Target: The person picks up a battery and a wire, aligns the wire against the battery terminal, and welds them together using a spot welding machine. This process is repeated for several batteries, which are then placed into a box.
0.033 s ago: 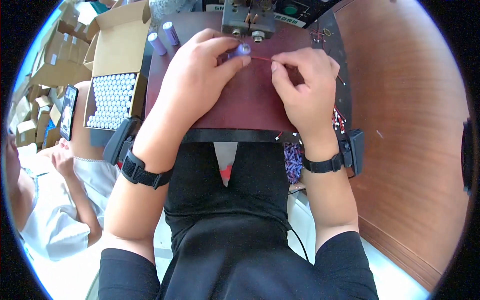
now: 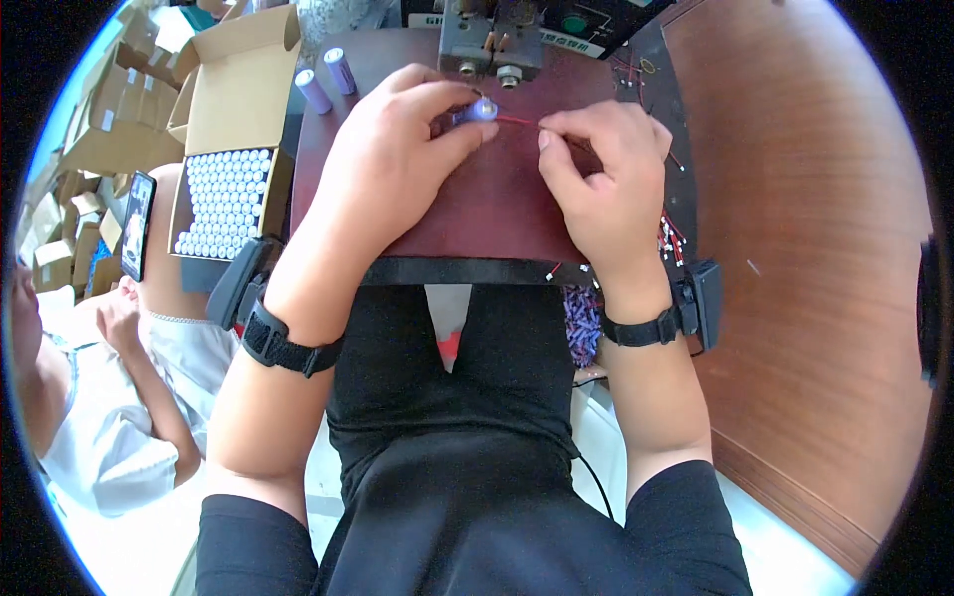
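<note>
Between the thumb and fingers of my left hand (image 2: 393,149) is a purple cylindrical battery cell (image 2: 484,109), its metal end turned to the right. A thin red wire (image 2: 517,120) runs from that end to my right hand (image 2: 608,164), where thumb and forefinger pinch it. The wire's far end is hidden behind the right fingers. Both hands are over the dark red tabletop (image 2: 467,219), just in front of a machine's metal head (image 2: 489,45) with two copper-coloured pins. I cannot tell whether the wire is fixed to the cell.
Two purple cells (image 2: 314,91) stand upright at the far left. Beside the table is an open cardboard box (image 2: 281,189) full of cells. Short red wires with white connectors (image 2: 672,236) lie on the right edge, near a wooden panel (image 2: 805,258). A person holding a phone (image 2: 137,226) sits at left.
Both hands have come slightly toward me with the cell and the wire, a little farther from the machine head. The grip of each hand looks the same.
</note>
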A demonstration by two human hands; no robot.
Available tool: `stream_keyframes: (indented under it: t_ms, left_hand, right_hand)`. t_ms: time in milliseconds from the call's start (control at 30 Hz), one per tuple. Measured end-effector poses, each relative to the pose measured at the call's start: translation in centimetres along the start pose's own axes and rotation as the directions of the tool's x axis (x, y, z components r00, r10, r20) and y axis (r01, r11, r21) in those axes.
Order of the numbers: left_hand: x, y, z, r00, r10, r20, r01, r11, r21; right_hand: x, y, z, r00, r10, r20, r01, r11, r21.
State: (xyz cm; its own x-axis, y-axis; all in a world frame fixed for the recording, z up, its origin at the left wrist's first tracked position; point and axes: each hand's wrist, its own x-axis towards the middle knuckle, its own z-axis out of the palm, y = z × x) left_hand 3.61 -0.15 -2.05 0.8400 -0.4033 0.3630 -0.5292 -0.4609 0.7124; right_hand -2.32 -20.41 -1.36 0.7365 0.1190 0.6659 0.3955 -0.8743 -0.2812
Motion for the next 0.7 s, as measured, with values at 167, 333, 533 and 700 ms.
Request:
stream_keyframes:
  t_ms: [167,333,533,700]
  left_hand:
    - [0.1,0.0,0.2,0.999,-0.042,0.010,0.042,0.999,0.008]
    - [0.1,-0.1,0.4,0.999,-0.004,-0.033,0.005,0.999,0.044]
    - [0.8,-0.9,-0.4,0.999,0.029,0.035,-0.029,1.000,-0.001]
    - [0.9,-0.8,-0.5,0.997,0.051,0.060,-0.051,0.999,-0.001]
  right_hand:
    - [-0.4,0.0,-0.4,1.000,0.016,-0.013,-0.015,0.999,0.048]
    - [-0.1,0.2,0.2,0.996,-0.028,-0.089,0.024,0.999,-0.045]
    - [1.3,2.1,-0.3,0.980,-0.184,-0.081,0.170,0.973,-0.154]
    - [1.4,2.2,0.2,0.980,-0.191,-0.060,0.181,0.974,-0.135]
